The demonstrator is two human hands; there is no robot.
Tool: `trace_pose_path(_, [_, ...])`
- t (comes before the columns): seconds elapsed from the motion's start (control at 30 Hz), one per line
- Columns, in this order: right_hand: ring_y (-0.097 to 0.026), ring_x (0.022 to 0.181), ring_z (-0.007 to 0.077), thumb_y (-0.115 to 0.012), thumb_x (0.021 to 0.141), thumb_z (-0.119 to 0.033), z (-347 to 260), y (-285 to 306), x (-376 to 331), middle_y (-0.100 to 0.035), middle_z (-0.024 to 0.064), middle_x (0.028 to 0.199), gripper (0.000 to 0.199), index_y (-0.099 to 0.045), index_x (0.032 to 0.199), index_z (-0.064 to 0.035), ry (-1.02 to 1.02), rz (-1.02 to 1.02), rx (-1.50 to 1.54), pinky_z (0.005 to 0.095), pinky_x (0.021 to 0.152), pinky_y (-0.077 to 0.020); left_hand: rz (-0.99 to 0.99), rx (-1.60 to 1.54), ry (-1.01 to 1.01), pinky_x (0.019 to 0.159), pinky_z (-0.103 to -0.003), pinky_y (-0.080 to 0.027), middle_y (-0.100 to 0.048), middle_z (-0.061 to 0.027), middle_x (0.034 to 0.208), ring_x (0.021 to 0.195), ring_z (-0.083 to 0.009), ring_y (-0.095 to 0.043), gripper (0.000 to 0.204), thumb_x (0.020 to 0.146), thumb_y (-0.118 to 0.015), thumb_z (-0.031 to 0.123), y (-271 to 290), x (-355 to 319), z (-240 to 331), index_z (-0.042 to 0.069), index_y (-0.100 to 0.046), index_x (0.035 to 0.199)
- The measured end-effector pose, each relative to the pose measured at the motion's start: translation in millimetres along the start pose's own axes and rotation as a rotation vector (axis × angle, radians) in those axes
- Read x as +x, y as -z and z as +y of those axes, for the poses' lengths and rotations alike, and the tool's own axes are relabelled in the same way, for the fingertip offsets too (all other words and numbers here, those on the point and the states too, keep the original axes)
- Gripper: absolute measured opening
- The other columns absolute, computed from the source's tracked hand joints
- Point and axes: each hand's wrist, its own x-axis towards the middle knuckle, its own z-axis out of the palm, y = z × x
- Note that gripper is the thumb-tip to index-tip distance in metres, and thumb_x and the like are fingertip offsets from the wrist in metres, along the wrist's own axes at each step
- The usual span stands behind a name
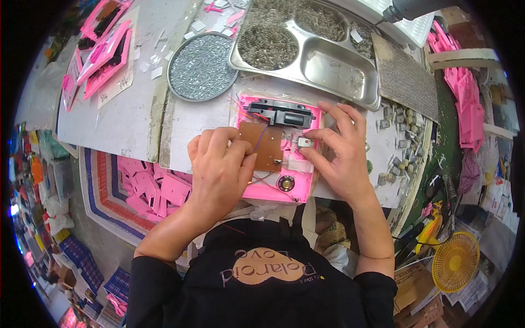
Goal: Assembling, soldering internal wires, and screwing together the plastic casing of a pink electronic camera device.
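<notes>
A pink plastic housing (252,192) lies on the bench in front of me, with a brown board (267,146), a black slotted mechanism (284,113) and a small round speaker (285,183) inside. Thin red and blue wires run across it. My left hand (219,164) rests over the housing's left edge, its fingers curled and pinched by the board; what they hold is hidden. On the right side, the thumb and index finger of my right hand (345,150) close around a small white box-shaped part (304,142) in the housing. Its other fingers lie along the housing's edge.
Beyond the housing stand a round dish of silvery screws (202,66) and a compartmented metal tray (306,76) of small parts. Small metal blocks (394,164) lie to the right. An electric screwdriver (404,10) hangs above. Pink pieces (156,188) fill a box at left.
</notes>
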Motion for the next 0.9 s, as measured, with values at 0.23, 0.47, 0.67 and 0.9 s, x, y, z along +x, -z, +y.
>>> trace_pose_path(0.23, [-0.052,0.124,0.0389,-0.083,0.073,-0.016,-38,0,47,-0.066,0.0119,0.127,0.021,-0.072,0.089,-0.0065,0.216,0.111,-0.063,0.0468,0.101,-0.0465,0.062,-0.075,-0.008,0.09,-0.042,-0.038,-0.059,-0.0084,0.104,0.098,-0.0287,-0.056,0.017,0.079,-0.078,0.008,-4,-8,-7,0.008,-0.068,0.093])
trace_pose_path(0.47, [-0.053,0.128,0.0377,-0.074,0.071,-0.012,-62,-41,95,-0.066,0.0158,0.118,0.018,-0.073,0.085,-0.0015,0.31,-0.027,-0.289,0.0467,0.096,-0.0497,0.149,-0.2,0.039,0.09,-0.043,-0.039,-0.059,-0.0101,0.104,0.098,-0.0294,-0.057,0.024,0.077,-0.078,0.008,-14,-19,-15,0.007,-0.064,0.097])
trace_pose_path(0.67, [-0.055,0.126,0.0354,-0.071,0.07,-0.013,-70,-56,94,-0.068,0.0163,0.117,0.019,-0.072,0.082,0.0009,0.348,-0.045,-0.384,0.0464,0.094,-0.0502,0.195,-0.271,0.026,0.089,-0.043,-0.041,-0.06,-0.0124,0.106,0.098,-0.0312,-0.059,0.03,0.076,-0.077,0.005,-19,-19,-17,0.006,-0.062,0.102])
trace_pose_path(0.9, [-0.055,0.126,0.0355,-0.074,0.068,-0.014,-54,-39,70,-0.069,0.0096,0.124,0.019,-0.071,0.082,-0.0014,0.539,-0.015,-0.09,0.0501,0.1,-0.0487,0.248,-0.313,0.055,0.09,-0.044,-0.043,-0.061,-0.0114,0.108,0.101,-0.0311,-0.061,0.038,0.077,-0.077,0.008,-24,-22,-19,0.007,-0.058,0.11])
